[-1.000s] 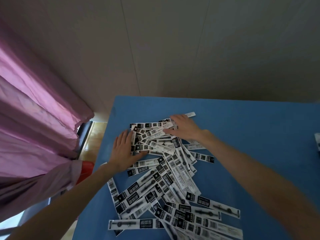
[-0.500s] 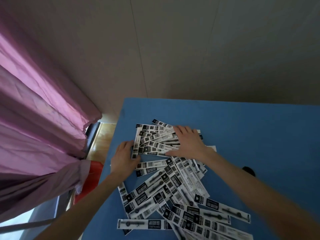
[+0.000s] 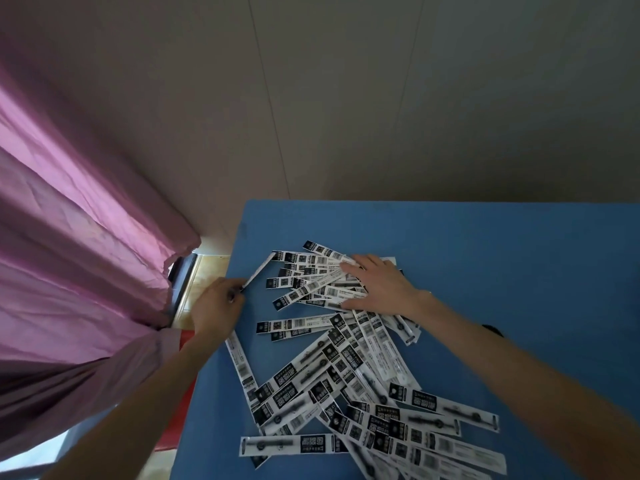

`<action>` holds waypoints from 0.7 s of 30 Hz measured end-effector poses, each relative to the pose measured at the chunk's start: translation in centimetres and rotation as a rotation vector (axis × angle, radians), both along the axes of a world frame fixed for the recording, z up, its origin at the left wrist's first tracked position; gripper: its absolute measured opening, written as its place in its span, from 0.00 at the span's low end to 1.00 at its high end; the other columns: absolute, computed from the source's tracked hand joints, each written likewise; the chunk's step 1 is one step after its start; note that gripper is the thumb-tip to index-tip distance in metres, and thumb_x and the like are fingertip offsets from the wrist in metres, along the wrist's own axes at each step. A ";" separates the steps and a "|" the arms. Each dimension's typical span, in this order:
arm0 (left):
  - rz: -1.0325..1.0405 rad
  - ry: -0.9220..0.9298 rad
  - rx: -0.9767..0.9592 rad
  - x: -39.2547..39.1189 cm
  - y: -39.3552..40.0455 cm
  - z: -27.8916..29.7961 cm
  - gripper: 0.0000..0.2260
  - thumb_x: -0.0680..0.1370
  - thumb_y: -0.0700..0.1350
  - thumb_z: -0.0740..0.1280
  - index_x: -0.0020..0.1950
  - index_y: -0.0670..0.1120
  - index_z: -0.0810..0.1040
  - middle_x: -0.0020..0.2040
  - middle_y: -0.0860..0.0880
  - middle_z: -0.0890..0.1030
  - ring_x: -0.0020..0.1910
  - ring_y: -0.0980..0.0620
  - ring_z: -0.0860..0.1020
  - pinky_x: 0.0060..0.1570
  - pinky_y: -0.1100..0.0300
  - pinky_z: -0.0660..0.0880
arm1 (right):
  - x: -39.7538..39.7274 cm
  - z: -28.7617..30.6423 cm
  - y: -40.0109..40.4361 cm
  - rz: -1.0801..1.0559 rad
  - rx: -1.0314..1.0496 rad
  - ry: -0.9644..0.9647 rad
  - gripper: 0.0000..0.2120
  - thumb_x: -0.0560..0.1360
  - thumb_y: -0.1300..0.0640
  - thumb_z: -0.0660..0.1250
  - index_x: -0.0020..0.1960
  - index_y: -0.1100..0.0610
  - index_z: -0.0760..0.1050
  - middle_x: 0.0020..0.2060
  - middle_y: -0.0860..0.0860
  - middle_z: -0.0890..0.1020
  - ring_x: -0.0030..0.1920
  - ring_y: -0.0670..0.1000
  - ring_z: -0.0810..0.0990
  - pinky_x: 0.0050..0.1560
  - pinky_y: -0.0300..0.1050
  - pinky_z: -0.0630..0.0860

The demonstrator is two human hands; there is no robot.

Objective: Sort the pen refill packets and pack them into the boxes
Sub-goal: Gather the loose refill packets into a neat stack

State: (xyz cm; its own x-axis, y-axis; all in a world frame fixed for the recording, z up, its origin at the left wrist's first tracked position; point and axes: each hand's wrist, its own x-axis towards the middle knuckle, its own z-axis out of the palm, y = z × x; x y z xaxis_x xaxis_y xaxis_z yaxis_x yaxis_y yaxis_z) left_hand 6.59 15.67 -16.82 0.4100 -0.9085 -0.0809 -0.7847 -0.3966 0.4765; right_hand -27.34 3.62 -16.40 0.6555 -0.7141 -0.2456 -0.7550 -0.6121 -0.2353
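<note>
Several long black-and-white pen refill packets lie scattered in a loose pile on the blue table. My left hand is at the table's left edge and pinches the end of one refill packet, which sticks up and away from the pile. My right hand lies flat with spread fingers on the far end of the pile, pressing down several packets. No boxes are in view.
A pink curtain hangs close on the left. A beige wall stands behind the table. A red object sits below the table's left edge, and a small dark thing shows past my right forearm.
My left hand has drawn back to the left edge and lifted one packet out of the pile. My right hand stays flat on the far packets.
</note>
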 end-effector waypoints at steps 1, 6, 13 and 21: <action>0.019 0.031 -0.020 -0.4 -0.1 0.1 0.14 0.78 0.43 0.66 0.61 0.56 0.83 0.54 0.54 0.82 0.50 0.52 0.80 0.45 0.56 0.75 | 0.0 0.0 0.2 -0.002 0.004 -0.010 0.46 0.75 0.27 0.63 0.83 0.46 0.50 0.82 0.52 0.54 0.81 0.55 0.53 0.79 0.58 0.57; -0.107 0.102 -0.140 -4.0 -0.9 0.9 0.13 0.78 0.39 0.68 0.59 0.53 0.84 0.54 0.53 0.84 0.51 0.52 0.80 0.44 0.58 0.74 | -0.9 0.2 0.9 -0.093 0.065 -0.161 0.48 0.75 0.28 0.64 0.84 0.46 0.44 0.83 0.51 0.46 0.82 0.53 0.46 0.81 0.61 0.53; -0.470 0.026 -0.184 -8.6 -1.8 -0.2 0.14 0.79 0.44 0.71 0.64 0.55 0.82 0.62 0.55 0.80 0.62 0.52 0.77 0.51 0.53 0.79 | -5.1 -0.5 4.5 -0.451 0.021 -0.343 0.49 0.76 0.29 0.62 0.83 0.55 0.47 0.83 0.54 0.50 0.82 0.55 0.47 0.81 0.59 0.50; -0.516 -0.050 -0.236 -8.3 2.0 -2.2 0.23 0.78 0.50 0.72 0.72 0.51 0.73 0.75 0.49 0.69 0.73 0.45 0.69 0.69 0.44 0.70 | -8.2 -2.5 11.0 -0.259 -0.148 -0.182 0.43 0.75 0.25 0.56 0.80 0.52 0.63 0.82 0.52 0.53 0.82 0.55 0.47 0.81 0.59 0.48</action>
State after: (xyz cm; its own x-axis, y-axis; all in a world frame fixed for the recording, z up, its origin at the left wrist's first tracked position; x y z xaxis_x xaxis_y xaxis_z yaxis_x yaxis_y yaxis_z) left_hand -1.74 17.67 -19.05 -0.0941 -0.9831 0.1568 -0.8723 0.1573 0.4630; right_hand -35.53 14.67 -18.94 0.4716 -0.8815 -0.0226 -0.8434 -0.4434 -0.3033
